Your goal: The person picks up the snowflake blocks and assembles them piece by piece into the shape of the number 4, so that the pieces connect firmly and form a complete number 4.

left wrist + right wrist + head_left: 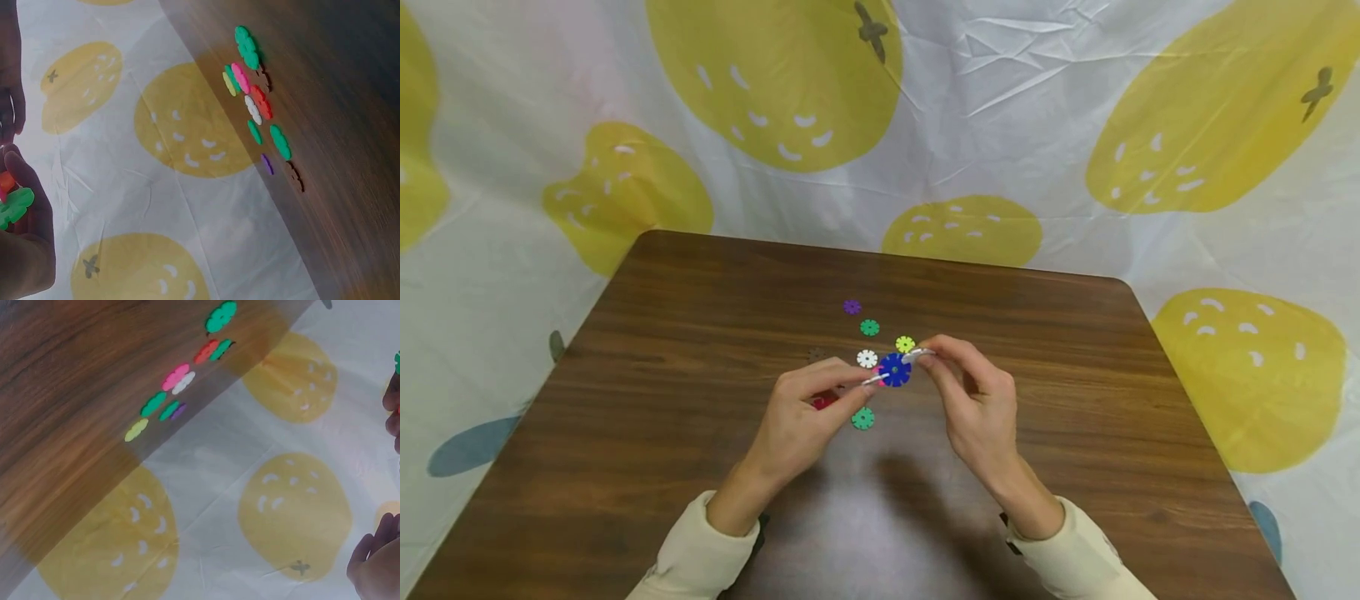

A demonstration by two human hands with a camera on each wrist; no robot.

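Flanking the blue disc (895, 369), the left hand (797, 410) and right hand (977, 404) each pinch a seemingly pale piece (915, 356); beyond it lies a yellow disc (906, 344), leftward a part-hidden red disc (824, 400).

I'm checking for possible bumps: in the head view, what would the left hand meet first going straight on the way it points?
Most likely the blue disc, just ahead of the left hand; depth is unclear, so it may be touching the pale piece pinched there.
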